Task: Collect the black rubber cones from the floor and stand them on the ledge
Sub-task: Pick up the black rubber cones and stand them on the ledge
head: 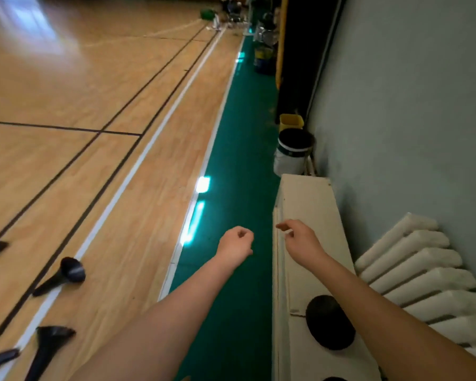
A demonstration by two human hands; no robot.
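Observation:
Several black rubber cones lie on their sides on the wooden floor at the lower left: one (63, 274) near the white line, another (48, 347) below it, and parts of others at the left edge. On the cream ledge (311, 204) at the right, one black cone (329, 321) stands seen from above, and the top of another (334, 378) shows at the bottom edge. My left hand (237, 243) hangs over the green floor strip, fingers curled, holding nothing. Over the ledge, my right hand (296, 237) is empty, with its fingers loosely bent.
A white radiator (423, 273) runs along the grey wall beside the ledge. Beyond the ledge stand a white bucket (293, 154) and a yellow bin (291, 121). More buckets and gear sit far along the green strip. The wooden court spreads to the left.

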